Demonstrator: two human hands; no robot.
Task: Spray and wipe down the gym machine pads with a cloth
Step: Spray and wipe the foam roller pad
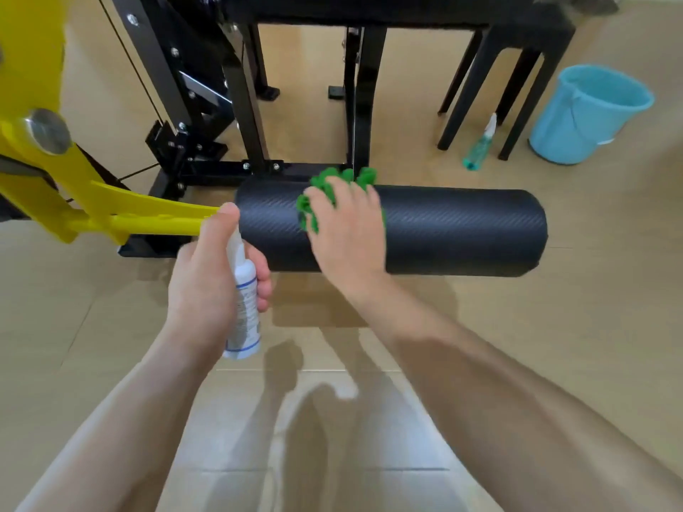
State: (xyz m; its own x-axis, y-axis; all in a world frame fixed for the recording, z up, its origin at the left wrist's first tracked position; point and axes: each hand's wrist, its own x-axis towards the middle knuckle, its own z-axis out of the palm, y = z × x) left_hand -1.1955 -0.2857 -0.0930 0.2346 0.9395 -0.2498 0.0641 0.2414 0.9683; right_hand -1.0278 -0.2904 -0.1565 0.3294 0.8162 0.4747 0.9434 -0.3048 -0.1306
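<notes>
Beige tiled floor (pixel 480 327), home gym: beside a black machine frame (pixel 236 86), 1 black roller pad (pixel 462 230) lies at the end of a yellow lever arm (pixel 148 216). The right hand (pixel 347 234) presses a green cloth (pixel 325 182) onto the pad, fingers spread. The left hand (pixel 207 275) grips a white spray bottle (pixel 244 308) just beside the pad's left end, 1 finger atop the nozzle. Wiping appears under way; the next strokes probably need to reach the pad's right end. A blue bucket (pixel 584 116), a 2nd bottle (pixel 480 145) and a stool (pixel 465 94) stand well apart, blocking nothing.
</notes>
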